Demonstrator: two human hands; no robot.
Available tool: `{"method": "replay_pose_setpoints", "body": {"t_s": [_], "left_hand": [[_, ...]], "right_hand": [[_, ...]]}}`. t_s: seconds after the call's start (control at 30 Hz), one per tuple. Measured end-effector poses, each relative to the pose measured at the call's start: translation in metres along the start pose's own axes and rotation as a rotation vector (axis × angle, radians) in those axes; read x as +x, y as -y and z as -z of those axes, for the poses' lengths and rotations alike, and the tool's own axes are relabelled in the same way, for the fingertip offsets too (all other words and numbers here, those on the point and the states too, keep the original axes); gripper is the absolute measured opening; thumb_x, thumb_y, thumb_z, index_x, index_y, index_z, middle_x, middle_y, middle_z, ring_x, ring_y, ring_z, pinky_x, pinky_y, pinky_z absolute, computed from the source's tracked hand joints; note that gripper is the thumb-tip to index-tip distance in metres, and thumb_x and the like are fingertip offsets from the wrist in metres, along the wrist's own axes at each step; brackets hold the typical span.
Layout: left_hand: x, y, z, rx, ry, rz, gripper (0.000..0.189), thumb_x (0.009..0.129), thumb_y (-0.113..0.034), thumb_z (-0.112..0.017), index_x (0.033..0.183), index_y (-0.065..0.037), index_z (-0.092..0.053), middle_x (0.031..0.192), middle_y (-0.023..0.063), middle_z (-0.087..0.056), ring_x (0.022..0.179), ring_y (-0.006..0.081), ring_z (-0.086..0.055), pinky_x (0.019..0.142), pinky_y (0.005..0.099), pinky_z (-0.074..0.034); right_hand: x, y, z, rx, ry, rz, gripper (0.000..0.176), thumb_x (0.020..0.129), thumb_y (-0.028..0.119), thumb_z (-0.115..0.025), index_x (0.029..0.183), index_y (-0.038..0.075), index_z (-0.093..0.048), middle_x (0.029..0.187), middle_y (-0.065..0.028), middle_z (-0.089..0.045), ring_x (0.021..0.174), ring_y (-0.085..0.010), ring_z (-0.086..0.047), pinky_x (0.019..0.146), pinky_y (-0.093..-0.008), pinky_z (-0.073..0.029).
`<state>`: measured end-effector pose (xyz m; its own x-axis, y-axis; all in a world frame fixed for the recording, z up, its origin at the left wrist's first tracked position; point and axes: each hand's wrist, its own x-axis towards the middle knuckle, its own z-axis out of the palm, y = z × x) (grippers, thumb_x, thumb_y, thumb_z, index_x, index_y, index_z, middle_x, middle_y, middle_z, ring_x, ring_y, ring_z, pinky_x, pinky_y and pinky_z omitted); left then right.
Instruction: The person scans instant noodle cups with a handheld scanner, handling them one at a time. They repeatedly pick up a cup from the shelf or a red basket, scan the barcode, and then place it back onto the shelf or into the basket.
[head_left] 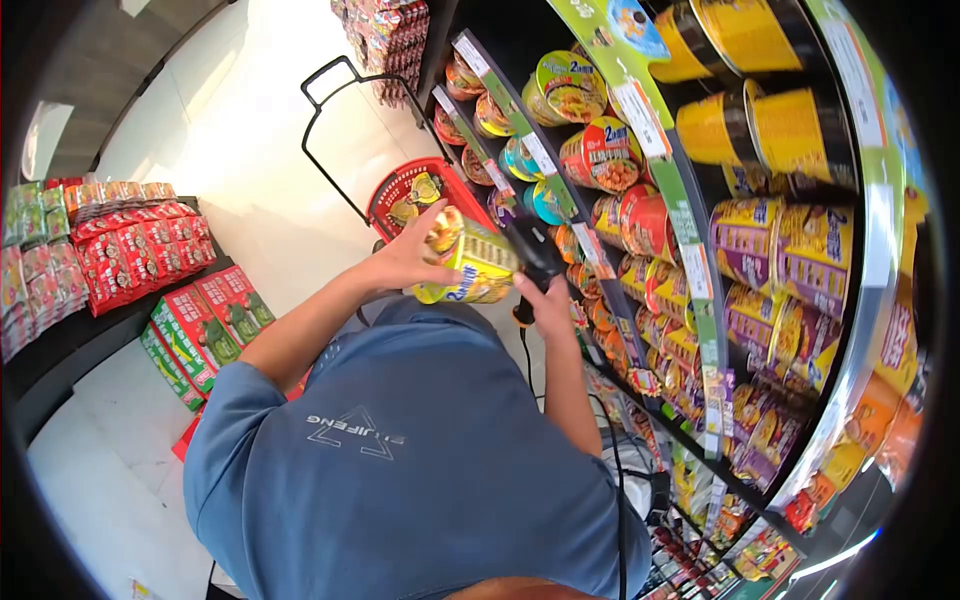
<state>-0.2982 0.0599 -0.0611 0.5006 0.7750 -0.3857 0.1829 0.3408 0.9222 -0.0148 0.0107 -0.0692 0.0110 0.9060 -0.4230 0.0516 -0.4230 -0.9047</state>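
Note:
My left hand [408, 258] is wrapped round a yellow-green instant noodle cup [478, 268], which tilts on its side in front of my chest. Beside it, my right hand [549, 308] grips a black handheld scanner [532, 248] with a dark cable trailing down past my shirt. The scanner's body stands close to the right end of the cup. Just beyond the cup is a red shopping basket [378, 207] with a long black pull handle [312, 150]. Noodle cups with yellow-green lids [425, 188] lie inside the basket.
Shelves of noodle cups in red, purple and yellow [775, 240] rise close on my right, with price strips [690, 235] along their edges. At left, a low display holds red snack packs [140, 255] and red-and-green boxes [205, 325]. Stacked packets [385, 45] stand farther down the aisle.

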Motion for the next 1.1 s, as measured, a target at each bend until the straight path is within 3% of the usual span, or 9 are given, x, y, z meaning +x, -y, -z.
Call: {"method": "replay_pose_setpoints", "body": {"t_s": [0.17,0.23,0.27,0.3,0.4,0.53,0.77,0.97,1.1], "left_hand": [[-0.013,-0.024,-0.008,0.072,0.043,-0.114,0.114,0.070,-0.036,-0.084,0.150,0.001,-0.012,0.150,0.0208,-0.026,0.140,0.0285,-0.027,0.114,0.0383,-0.024],[-0.018,-0.029,-0.009,-0.132,0.078,-0.087,0.105,0.074,-0.036,-0.082,0.150,-0.002,-0.018,0.144,0.0183,-0.038,0.134,0.0279,-0.038,0.112,0.0374,-0.029],[-0.014,-0.015,-0.008,-0.267,0.082,-0.083,0.088,0.080,-0.026,-0.077,0.148,-0.001,-0.027,0.138,0.0130,-0.048,0.125,0.0226,-0.048,0.108,0.0338,-0.036],[-0.010,-0.009,-0.004,-0.262,0.090,-0.080,0.088,0.080,-0.026,-0.077,0.148,-0.001,-0.027,0.138,0.0130,-0.048,0.125,0.0226,-0.048,0.108,0.0338,-0.036],[-0.007,0.003,-0.003,-0.679,0.216,0.061,0.066,0.087,-0.020,-0.071,0.142,-0.002,-0.039,0.129,0.0092,-0.058,0.116,0.0185,-0.057,0.101,0.0335,-0.044],[-0.004,0.015,-0.021,-0.968,0.316,0.067,0.063,0.089,-0.024,-0.067,0.141,-0.002,-0.040,0.133,0.0124,-0.056,0.120,0.0228,-0.056,0.105,0.0380,-0.042],[-0.009,0.030,-0.019,-0.904,0.346,0.230,0.072,0.083,-0.039,-0.070,0.137,0.000,-0.043,0.131,0.0173,-0.057,0.117,0.0284,-0.058,0.103,0.0419,-0.045],[-0.011,0.049,0.003,-1.129,0.290,0.112,0.062,0.088,-0.033,-0.064,0.135,0.002,-0.044,0.131,0.0212,-0.055,0.118,0.0322,-0.057,0.104,0.0439,-0.044],[-0.011,0.044,0.027,-1.179,0.155,-0.032,0.070,0.084,-0.042,-0.065,0.135,0.001,-0.045,0.130,0.0215,-0.056,0.116,0.0336,-0.058,0.103,0.0463,-0.044]], "right_hand": [[-0.023,0.024,0.001,0.334,-0.002,0.000,0.045,0.084,0.009,-0.071,0.124,0.000,-0.053,0.112,-0.0043,-0.060,0.097,-0.0114,-0.057,0.084,-0.0288,-0.046],[-0.030,0.014,0.005,0.331,-0.025,0.015,0.044,0.084,0.009,-0.070,0.123,0.000,-0.053,0.110,-0.0043,-0.060,0.097,-0.0124,-0.057,0.083,-0.0291,-0.047],[-0.032,0.007,0.009,0.384,-0.035,-0.029,0.044,0.084,0.009,-0.071,0.123,0.001,-0.053,0.109,-0.0043,-0.061,0.097,-0.0128,-0.058,0.083,-0.0291,-0.047],[-0.033,0.006,0.009,0.434,-0.042,-0.071,0.043,0.084,0.008,-0.071,0.123,0.002,-0.054,0.108,-0.0043,-0.061,0.097,-0.0131,-0.058,0.084,-0.0292,-0.047],[-0.041,0.006,0.004,0.557,-0.045,-0.060,0.047,0.083,0.008,-0.071,0.125,0.003,-0.051,0.109,-0.0045,-0.060,0.095,-0.0135,-0.059,0.083,-0.0297,-0.048],[-0.041,0.001,0.006,0.607,-0.013,-0.035,0.049,0.082,0.008,-0.072,0.126,0.003,-0.049,0.111,-0.0053,-0.058,0.096,-0.0137,-0.058,0.082,-0.0297,-0.048],[-0.040,0.008,0.002,0.581,0.052,0.000,0.051,0.082,0.008,-0.072,0.127,0.000,-0.050,0.115,-0.0068,-0.058,0.103,-0.0151,-0.058,0.089,-0.0306,-0.047],[-0.044,0.033,-0.010,0.491,0.098,0.050,0.039,0.082,0.010,-0.072,0.117,0.000,-0.057,0.105,-0.0097,-0.064,0.086,-0.0167,-0.063,0.078,-0.0317,-0.051],[-0.049,0.029,0.008,0.381,0.163,0.082,0.037,0.085,0.013,-0.067,0.117,0.000,-0.053,0.081,-0.0086,-0.059,0.066,-0.0143,-0.057,0.060,-0.0279,-0.045]]}}
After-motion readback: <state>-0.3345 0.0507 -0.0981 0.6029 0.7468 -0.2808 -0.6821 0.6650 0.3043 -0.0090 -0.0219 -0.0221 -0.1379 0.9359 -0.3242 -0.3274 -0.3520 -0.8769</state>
